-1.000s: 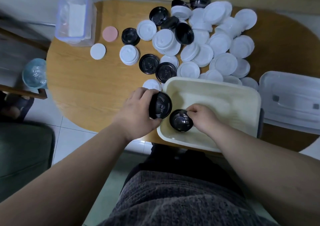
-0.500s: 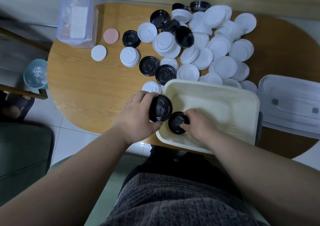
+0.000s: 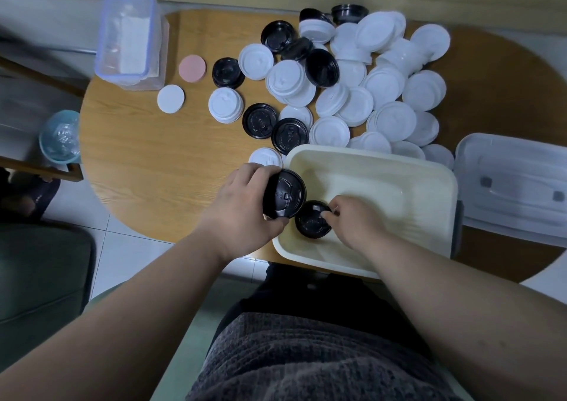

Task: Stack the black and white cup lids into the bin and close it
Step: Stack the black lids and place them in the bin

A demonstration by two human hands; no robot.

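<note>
A cream bin [image 3: 429, 186] stands at the table's near edge. My left hand [image 3: 242, 210] grips a stack of black lids [image 3: 285, 193] on its side over the bin's left rim. Inside the bin's near-left corner lies a black lid [image 3: 311, 221]; my right hand [image 3: 356, 222] pinches its right edge with the fingertips. Behind the bin, a pile of white lids [image 3: 386, 93] mixed with several black lids [image 3: 290, 135] covers the far table. The bin's translucent cover [image 3: 515, 182] lies to the right.
A clear lidded box [image 3: 129, 41] stands at the table's far left corner, with a pink disc [image 3: 192, 68] and a white disc [image 3: 171, 98] beside it. A blue glass bowl [image 3: 59, 136] sits off the table's left edge. A dark chair [image 3: 40, 278] is lower left.
My right hand slid the black lid down toward the bin's near-left corner and now pinches its edge. The left hand with its stack has stayed at the rim.
</note>
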